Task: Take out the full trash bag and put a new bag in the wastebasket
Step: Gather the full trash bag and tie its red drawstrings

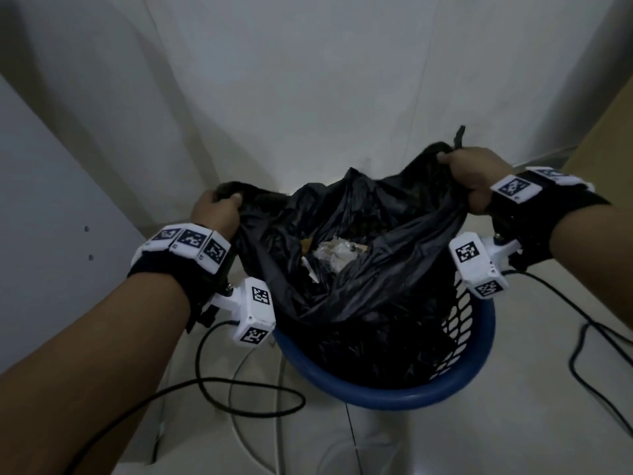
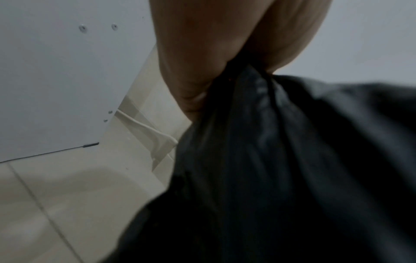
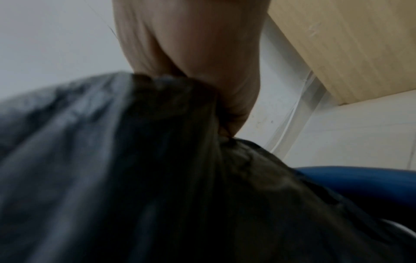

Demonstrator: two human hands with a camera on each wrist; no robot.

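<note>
A black trash bag (image 1: 359, 234) stands half raised out of a blue mesh wastebasket (image 1: 394, 392) on the floor. Its mouth gapes open, and crumpled paper and wrappers (image 1: 334, 257) show inside. My left hand (image 1: 219, 209) grips the bag's left edge in a fist. Gathered plastic (image 2: 281, 160) hangs from that fist in the left wrist view. My right hand (image 1: 474, 176) clutches the bag's right edge higher up, and the bag (image 3: 135, 169) bunches under that fist in the right wrist view. The basket's blue rim (image 3: 360, 176) shows just below it.
A white wall (image 1: 308, 80) rises behind the basket. A white panel (image 1: 51, 217) stands on the left and a wooden board (image 1: 609, 138) on the right. Black and white cables (image 1: 239, 395) trail over the pale tiled floor (image 1: 513, 423).
</note>
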